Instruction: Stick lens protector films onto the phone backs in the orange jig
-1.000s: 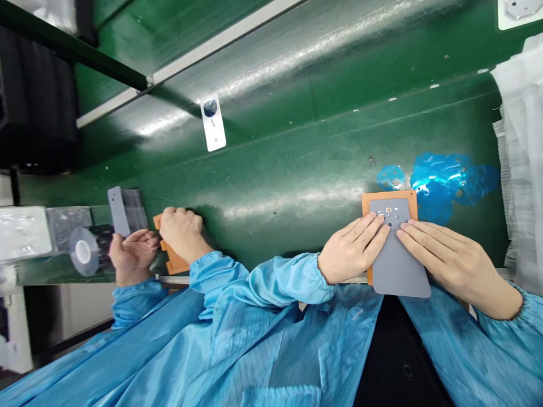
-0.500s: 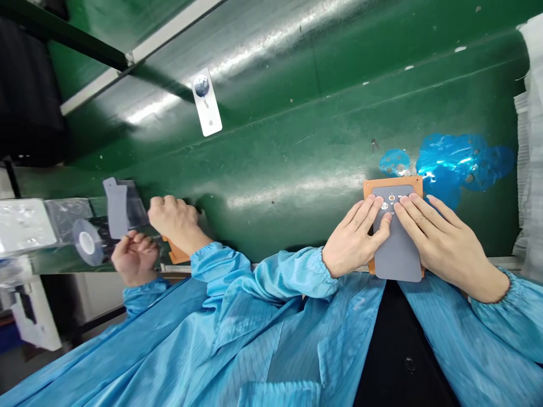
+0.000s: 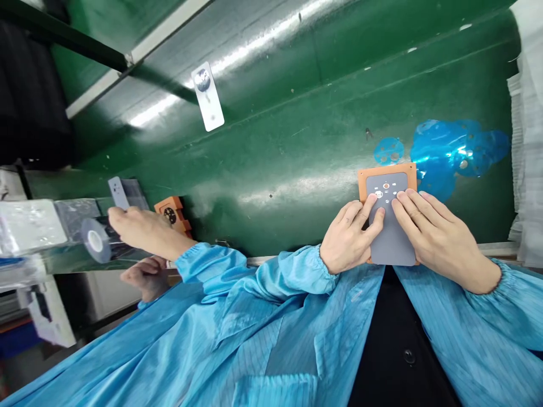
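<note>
A grey rubber pad (image 3: 391, 240) with small printed symbols lies on an orange jig plate (image 3: 362, 176) at the near edge of the green belt (image 3: 275, 147). My left hand (image 3: 350, 237) rests on the pad's left side, its fingertips pressing near the symbols. My right hand (image 3: 435, 237) lies flat on the pad's right side with the fingers stretched out. Neither hand grips anything; both press down on the pad.
Blue film pieces (image 3: 449, 150) lie just beyond the jig. A white strip (image 3: 207, 96) sits farther up the belt. A stack of white plastic (image 3: 526, 141) stands at the right. At the left, a co-worker's hand (image 3: 136, 226) reaches among a second orange jig (image 3: 172, 213), a tape roll (image 3: 95, 242) and grey pads (image 3: 116, 192).
My fingers have slid a little along the pad and stay pressed on it. The co-worker's hand has left the orange jig and moved left toward the grey pads.
</note>
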A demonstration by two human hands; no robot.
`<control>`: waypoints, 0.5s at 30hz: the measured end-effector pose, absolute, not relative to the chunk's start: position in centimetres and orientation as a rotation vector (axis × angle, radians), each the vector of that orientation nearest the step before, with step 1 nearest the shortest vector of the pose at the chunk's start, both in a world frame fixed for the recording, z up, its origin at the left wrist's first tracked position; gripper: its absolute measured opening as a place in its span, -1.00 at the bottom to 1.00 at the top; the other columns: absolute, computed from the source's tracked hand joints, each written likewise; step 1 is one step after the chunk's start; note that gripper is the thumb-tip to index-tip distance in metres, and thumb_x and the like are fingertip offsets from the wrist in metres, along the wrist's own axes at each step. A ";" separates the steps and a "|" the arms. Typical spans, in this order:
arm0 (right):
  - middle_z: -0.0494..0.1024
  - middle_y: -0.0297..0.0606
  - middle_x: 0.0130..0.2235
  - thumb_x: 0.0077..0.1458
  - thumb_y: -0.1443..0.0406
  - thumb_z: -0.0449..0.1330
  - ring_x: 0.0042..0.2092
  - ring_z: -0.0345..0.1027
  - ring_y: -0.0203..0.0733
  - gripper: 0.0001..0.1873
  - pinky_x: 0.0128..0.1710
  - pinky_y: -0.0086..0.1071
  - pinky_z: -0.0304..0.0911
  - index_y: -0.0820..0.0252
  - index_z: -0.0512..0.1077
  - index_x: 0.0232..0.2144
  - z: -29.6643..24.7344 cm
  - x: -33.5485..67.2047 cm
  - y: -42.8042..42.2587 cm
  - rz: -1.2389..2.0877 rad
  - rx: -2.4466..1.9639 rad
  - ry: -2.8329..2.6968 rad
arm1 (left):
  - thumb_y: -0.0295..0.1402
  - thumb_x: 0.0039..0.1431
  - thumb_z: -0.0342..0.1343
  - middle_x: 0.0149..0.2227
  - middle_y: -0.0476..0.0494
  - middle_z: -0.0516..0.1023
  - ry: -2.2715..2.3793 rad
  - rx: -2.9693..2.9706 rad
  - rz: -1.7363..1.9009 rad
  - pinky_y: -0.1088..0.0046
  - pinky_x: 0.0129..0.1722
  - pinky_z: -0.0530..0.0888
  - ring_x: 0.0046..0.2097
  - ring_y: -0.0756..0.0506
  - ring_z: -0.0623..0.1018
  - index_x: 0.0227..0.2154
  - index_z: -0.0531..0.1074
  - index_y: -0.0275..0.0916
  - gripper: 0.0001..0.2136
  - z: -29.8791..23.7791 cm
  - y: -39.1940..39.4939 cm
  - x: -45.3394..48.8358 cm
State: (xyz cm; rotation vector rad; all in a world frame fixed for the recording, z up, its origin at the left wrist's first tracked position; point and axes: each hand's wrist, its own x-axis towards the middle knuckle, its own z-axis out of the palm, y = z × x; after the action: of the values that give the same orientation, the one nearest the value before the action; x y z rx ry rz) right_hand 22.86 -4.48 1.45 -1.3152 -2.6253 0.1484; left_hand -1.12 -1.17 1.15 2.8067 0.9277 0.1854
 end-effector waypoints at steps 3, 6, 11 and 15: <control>0.35 0.28 0.32 0.29 0.49 0.04 0.33 0.30 0.25 -0.44 0.33 0.08 0.27 0.62 0.26 0.31 1.4 22.8 -4.5 0.136 -1.315 -2.617 | -0.37 0.26 0.04 0.36 -0.60 0.31 0.912 2.858 0.140 0.00 0.07 0.50 0.13 -0.37 0.45 0.22 0.34 -0.42 -0.51 1.2 -0.9 -1.1; 0.37 0.29 0.30 0.28 0.49 0.03 0.34 0.29 0.26 -0.45 0.34 0.10 0.25 0.62 0.29 0.29 1.4 22.9 -4.4 0.163 -1.301 -2.612 | -0.34 0.27 0.04 0.33 -0.60 0.34 0.886 2.917 0.094 0.03 0.06 0.50 0.13 -0.37 0.46 0.20 0.36 -0.43 -0.53 1.2 -0.6 -1.1; 0.37 0.36 0.29 0.27 0.48 0.04 0.33 0.29 0.30 -0.45 0.32 0.10 0.24 0.70 0.30 0.27 1.2 23.0 -4.5 0.141 -1.288 -2.620 | -0.32 0.30 0.04 0.35 -0.58 0.32 0.841 2.939 -0.008 0.01 0.13 0.48 0.20 -0.39 0.43 0.25 0.31 -0.44 -0.50 1.9 -0.5 -1.3; 0.33 0.33 0.32 0.26 0.48 0.03 0.34 0.27 0.28 -0.42 0.31 0.10 0.26 0.66 0.27 0.29 0.8 23.0 -4.8 0.147 -1.290 -2.585 | -0.38 0.28 0.03 0.32 -0.60 0.36 0.844 2.996 -0.049 0.03 0.14 0.48 0.22 -0.40 0.42 0.26 0.30 -0.49 -0.49 2.5 -0.6 -1.3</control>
State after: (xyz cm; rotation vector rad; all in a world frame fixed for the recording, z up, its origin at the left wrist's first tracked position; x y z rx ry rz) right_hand 23.03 -4.81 0.78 -1.2904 -2.5852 0.1472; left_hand -1.33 -0.64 2.46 2.9956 0.8440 -0.0486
